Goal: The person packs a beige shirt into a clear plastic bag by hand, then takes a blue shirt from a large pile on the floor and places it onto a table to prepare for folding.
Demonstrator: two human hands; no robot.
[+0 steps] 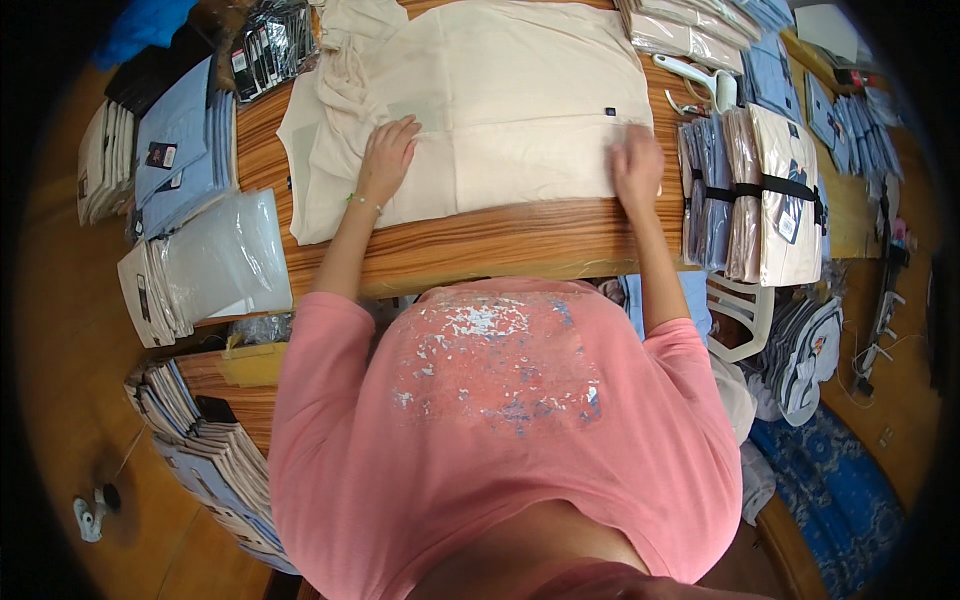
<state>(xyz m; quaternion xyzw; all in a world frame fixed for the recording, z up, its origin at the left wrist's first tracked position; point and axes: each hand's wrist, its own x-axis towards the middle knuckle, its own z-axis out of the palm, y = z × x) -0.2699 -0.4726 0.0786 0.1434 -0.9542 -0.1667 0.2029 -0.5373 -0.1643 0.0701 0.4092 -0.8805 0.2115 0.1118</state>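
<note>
A cream garment (530, 100) lies spread across the striped wooden table (500, 240), with a small dark label (611, 112) near its right end. On its left part the cloth is bunched in loose folds. My left hand (388, 160) rests on the fabric beside these folds, its fingers stretched out and holding nothing. At the garment's right edge, just below the label, is my right hand (637, 168). Motion smears its fingers, so whether they grip the cloth cannot be made out.
On the left are folded blue shirts (175, 150) and clear plastic bags (230, 260). Bundled shirts (770, 200) with a black strap stand at the right, below a white tape dispenser (715, 85). A white chair (745, 325) stands by the table's front edge. More folded garments (225, 470) lie lower left.
</note>
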